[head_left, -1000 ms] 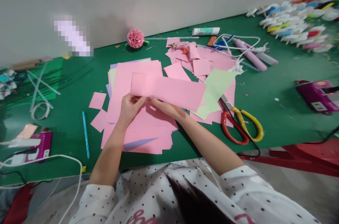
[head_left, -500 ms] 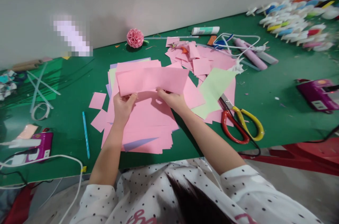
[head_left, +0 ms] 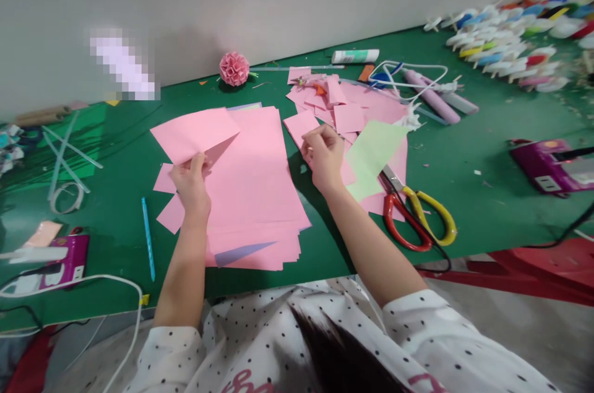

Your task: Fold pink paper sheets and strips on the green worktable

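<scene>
My left hand (head_left: 191, 185) pinches a sheet of pink paper (head_left: 195, 133) by its near edge, holding it tilted over the left side of a stack of pink paper (head_left: 253, 182). My right hand (head_left: 323, 158) is curled, fingertips together, over a pink paper strip (head_left: 297, 125) to the right of the stack. Whether those fingers grip anything is hidden. Purple sheets (head_left: 244, 252) peek out of the stack. Close to my right wrist lie a light green sheet (head_left: 378, 155) and scissors (head_left: 417, 213) with red and yellow handles.
A pink paper flower ball (head_left: 234, 69) stands by the wall. Pink scraps (head_left: 348, 117), a glue stick (head_left: 355, 56) and lilac tubes (head_left: 431, 96) lie behind. A blue pen (head_left: 148, 238) is on the left; purple power boxes (head_left: 554, 164) sit at both sides.
My right hand has let go of the pink sheet and moved right, to the strip beside the stack. The left hand has shifted left and turned the sheet.
</scene>
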Action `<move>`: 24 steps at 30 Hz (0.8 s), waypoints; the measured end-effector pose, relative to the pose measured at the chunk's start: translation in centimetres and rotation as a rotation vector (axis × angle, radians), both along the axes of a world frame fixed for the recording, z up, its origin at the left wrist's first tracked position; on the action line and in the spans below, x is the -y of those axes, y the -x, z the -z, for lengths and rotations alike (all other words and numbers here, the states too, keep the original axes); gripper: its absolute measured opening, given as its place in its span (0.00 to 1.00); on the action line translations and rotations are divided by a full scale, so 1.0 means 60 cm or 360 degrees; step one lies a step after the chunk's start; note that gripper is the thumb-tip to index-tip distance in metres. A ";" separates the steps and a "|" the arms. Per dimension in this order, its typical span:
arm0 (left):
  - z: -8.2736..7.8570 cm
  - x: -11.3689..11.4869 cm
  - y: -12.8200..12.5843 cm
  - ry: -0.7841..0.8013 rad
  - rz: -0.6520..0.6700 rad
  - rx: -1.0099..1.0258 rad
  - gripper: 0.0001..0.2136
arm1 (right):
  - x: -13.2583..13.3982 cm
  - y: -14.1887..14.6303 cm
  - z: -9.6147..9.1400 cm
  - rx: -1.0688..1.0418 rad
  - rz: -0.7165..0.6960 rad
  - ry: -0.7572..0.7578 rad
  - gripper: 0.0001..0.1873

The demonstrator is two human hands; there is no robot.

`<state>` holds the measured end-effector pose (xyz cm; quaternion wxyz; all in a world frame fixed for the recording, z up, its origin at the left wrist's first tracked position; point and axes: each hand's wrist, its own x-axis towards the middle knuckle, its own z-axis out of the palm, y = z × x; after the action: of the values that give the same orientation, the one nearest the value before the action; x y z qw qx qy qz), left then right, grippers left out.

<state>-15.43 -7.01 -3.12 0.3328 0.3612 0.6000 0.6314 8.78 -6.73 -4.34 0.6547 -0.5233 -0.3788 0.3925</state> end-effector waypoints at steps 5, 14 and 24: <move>-0.008 0.012 -0.018 0.0058 0.0200 0.0294 0.12 | 0.032 0.054 -0.015 -0.0213 -0.0817 0.0215 0.14; -0.022 0.061 -0.047 0.0282 0.0642 0.0540 0.13 | 0.054 0.076 -0.006 -0.0050 -0.1114 0.0034 0.38; -0.022 0.040 -0.047 0.0492 0.0851 0.0255 0.14 | 0.042 0.097 0.015 0.0202 0.0113 -0.0425 0.23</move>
<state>-12.59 -9.43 -1.77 0.5842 0.4004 0.5446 0.4493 2.93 -9.25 -5.26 0.7066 -0.4686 -0.4495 0.2814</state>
